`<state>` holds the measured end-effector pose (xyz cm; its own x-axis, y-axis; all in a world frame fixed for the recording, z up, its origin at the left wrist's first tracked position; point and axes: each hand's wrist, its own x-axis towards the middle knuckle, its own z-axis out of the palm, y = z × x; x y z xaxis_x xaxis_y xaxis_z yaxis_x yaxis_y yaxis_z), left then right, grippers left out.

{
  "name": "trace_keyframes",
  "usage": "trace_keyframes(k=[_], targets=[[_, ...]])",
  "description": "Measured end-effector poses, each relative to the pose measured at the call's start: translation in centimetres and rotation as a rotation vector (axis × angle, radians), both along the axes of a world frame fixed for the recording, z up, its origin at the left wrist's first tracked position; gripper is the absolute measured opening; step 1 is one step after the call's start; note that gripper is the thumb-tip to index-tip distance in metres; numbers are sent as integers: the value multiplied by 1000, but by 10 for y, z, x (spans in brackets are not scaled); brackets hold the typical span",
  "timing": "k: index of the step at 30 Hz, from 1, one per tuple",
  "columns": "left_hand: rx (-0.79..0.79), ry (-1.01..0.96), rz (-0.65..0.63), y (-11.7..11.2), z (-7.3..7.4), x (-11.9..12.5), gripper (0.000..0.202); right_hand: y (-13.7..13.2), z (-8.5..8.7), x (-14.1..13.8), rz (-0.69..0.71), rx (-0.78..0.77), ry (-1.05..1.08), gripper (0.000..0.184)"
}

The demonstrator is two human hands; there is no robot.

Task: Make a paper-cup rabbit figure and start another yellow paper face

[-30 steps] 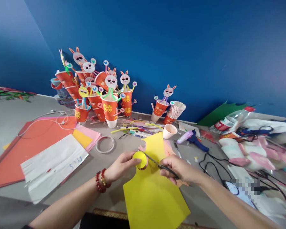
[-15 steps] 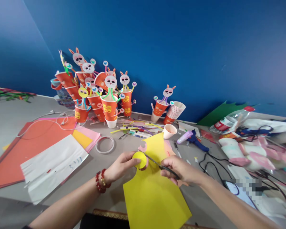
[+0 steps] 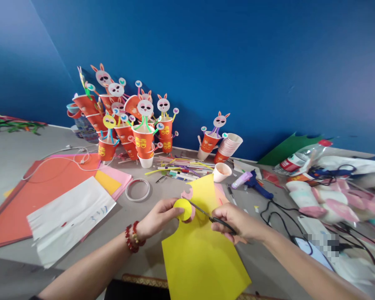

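Between the thumb and fingers of my left hand (image 3: 162, 214) is a small yellow paper disc (image 3: 183, 209), with a pink edge showing behind its right side. My right hand (image 3: 234, 223) is wrapped round the dark handles of a pair of scissors (image 3: 203, 211). The blades point up and left, their tip at the disc's upper right edge. Beneath both hands lies a large yellow sheet of paper (image 3: 203, 262) with a cut-out notch on its far left side. Pink paper scraps (image 3: 187, 194) sit just beyond the disc.
Red paper cups with rabbit faces (image 3: 142, 137) stand along the wall. Farther right are a cup stack (image 3: 230, 146), a white cup (image 3: 221, 172), a blue glue gun (image 3: 259, 185) and a bottle (image 3: 303, 158). Left lie a tape roll (image 3: 138, 190), white paper (image 3: 70, 221) and red sheets (image 3: 9, 204).
The scissors' tip has shifted slightly right along the disc's edge. Both hands stay in nearly the same place, still holding the disc and the scissors.
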<state>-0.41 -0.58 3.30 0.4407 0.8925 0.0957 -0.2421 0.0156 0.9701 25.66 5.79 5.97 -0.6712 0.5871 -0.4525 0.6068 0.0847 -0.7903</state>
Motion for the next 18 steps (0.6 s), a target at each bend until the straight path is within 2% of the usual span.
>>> trace_keyframes(k=[8, 15, 18], targets=[[21, -23, -13, 1, -1, -1, 33, 1, -2, 0, -6, 32, -17, 48], [2, -28, -6, -1, 0, 0, 34, 3, -4, 4, 11, -1, -21, 49], [-13, -24, 1, 0, -1, 0, 34, 3, -7, 6, -24, -24, -24, 53]])
